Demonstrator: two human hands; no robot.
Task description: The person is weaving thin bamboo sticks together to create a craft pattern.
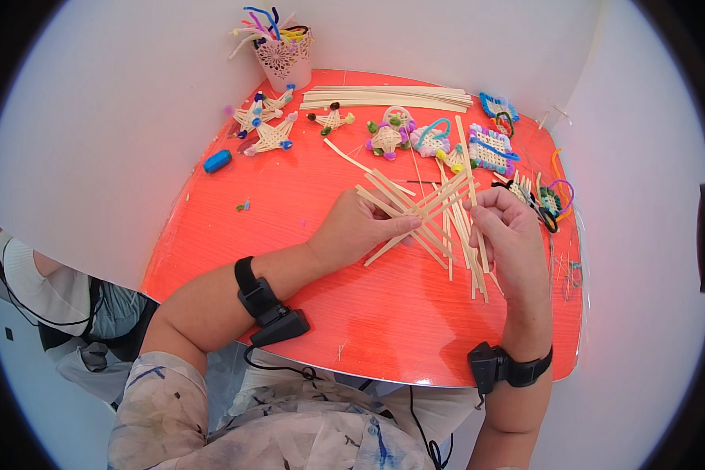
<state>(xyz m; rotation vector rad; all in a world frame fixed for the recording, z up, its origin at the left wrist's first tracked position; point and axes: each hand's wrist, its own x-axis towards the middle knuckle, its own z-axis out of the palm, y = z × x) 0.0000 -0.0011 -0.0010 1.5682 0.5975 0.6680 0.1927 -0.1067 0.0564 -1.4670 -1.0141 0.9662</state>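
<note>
My left hand is closed on a crossed lattice of pale flat strips, thumb on top, above the middle of the table. The strips cross at a slant and their ends stick out on several sides. My right hand pinches one long pale strip between thumb and fingers, just right of the lattice. That strip stands nearly upright in the view. Loose strips lie beneath and between my hands. Part of my left fingers is hidden behind the lattice.
On the red table stand a pink pot of pipe cleaners, a strip stack, woven stars, a woven square, a blue spool and black scissors. White partitions rise behind. Another person's sleeve shows at left.
</note>
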